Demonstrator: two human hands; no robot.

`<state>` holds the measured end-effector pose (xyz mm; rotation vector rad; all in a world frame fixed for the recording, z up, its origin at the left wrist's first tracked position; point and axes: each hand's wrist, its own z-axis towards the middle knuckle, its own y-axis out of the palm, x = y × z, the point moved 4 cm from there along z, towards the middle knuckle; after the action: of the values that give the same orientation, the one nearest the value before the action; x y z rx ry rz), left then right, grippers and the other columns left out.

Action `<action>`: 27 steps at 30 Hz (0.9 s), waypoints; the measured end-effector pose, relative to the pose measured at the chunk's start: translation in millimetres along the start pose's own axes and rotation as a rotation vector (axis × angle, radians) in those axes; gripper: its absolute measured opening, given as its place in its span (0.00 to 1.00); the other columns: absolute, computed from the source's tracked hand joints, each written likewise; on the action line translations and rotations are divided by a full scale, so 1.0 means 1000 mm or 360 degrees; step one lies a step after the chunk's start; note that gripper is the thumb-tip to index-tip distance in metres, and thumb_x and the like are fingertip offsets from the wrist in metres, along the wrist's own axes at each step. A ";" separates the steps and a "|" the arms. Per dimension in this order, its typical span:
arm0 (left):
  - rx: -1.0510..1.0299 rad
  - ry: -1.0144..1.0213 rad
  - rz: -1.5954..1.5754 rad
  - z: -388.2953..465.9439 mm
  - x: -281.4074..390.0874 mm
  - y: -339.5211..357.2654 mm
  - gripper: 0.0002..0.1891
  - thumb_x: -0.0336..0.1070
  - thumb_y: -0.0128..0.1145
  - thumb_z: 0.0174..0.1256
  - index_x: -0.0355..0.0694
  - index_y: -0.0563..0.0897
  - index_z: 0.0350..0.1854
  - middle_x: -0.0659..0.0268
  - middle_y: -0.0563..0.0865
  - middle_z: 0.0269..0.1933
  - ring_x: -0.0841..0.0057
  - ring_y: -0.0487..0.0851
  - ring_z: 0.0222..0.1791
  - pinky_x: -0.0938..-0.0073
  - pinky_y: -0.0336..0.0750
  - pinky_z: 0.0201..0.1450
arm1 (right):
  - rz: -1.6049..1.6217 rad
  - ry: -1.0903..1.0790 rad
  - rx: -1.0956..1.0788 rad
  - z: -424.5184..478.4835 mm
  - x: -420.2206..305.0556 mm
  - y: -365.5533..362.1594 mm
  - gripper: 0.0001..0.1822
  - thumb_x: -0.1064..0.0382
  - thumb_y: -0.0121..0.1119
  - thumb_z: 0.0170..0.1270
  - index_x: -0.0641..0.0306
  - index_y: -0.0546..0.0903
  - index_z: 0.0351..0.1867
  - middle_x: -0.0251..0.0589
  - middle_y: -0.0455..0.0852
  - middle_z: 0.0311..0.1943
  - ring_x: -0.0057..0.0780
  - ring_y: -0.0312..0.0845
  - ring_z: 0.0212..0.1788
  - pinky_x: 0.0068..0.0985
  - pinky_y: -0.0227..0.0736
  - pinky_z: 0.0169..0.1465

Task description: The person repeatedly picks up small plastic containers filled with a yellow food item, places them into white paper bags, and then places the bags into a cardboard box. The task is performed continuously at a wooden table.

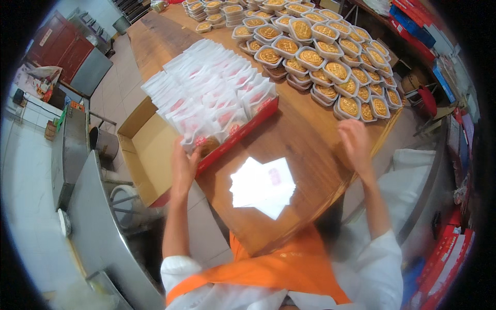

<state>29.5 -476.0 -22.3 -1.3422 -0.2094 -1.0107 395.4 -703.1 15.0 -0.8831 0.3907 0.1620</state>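
My left hand (186,164) is at the near corner of a red cardboard box (248,131), its thumb and fingers around a paper-wrapped mooncake (208,147). White paper packets (217,89) with red print stand in tight rows in that box. My right hand (355,143), slightly blurred, is above the table's right side with fingers loosely bent and nothing visible in it. Just beyond it are stacked clear plastic trays (348,107), each with a golden mooncake. A fanned pile of white paper bags (263,188) lies on the wooden table (310,155) between my hands.
An open cardboard box or lid (151,155) with a tan inside juts past the table's left edge. More mooncake trays (213,17) are stacked at the far end. Metal worktops (100,228) stand at left; red boxes (438,267) are at lower right.
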 end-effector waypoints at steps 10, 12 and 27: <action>0.0506 0.0321 0.0072 -0.050 0.086 -0.003 0.20 0.27 0.58 0.57 0.33 0.72 0.53 0.52 0.72 0.58 0.59 0.70 0.58 0.65 0.65 0.60 | -0.0352 -0.0180 0.0320 0.139 0.078 0.008 0.15 0.68 0.58 0.55 0.64 0.76 0.45 0.49 0.79 0.45 0.46 0.72 0.50 0.38 0.66 0.53; 0.0381 0.0353 0.0010 -0.062 0.094 0.008 0.19 0.25 0.58 0.56 0.33 0.73 0.51 0.51 0.72 0.58 0.57 0.71 0.59 0.64 0.65 0.61 | -0.0464 -0.0255 0.0313 0.177 0.086 0.016 0.16 0.68 0.59 0.55 0.63 0.75 0.47 0.46 0.78 0.47 0.44 0.72 0.51 0.36 0.67 0.53; -0.0584 0.0454 0.0121 -0.111 0.109 0.098 0.14 0.31 0.61 0.52 0.38 0.77 0.42 0.57 0.77 0.46 0.60 0.75 0.47 0.64 0.69 0.48 | 0.2202 0.1154 0.0201 0.104 0.068 -0.004 0.14 0.62 0.48 0.69 0.62 0.74 0.53 0.34 0.77 0.47 0.23 0.72 0.50 0.23 0.71 0.55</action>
<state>116.5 -635.3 -50.5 -1.5005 0.2520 -1.2000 486.2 -626.1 50.2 -0.3772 1.6404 1.0837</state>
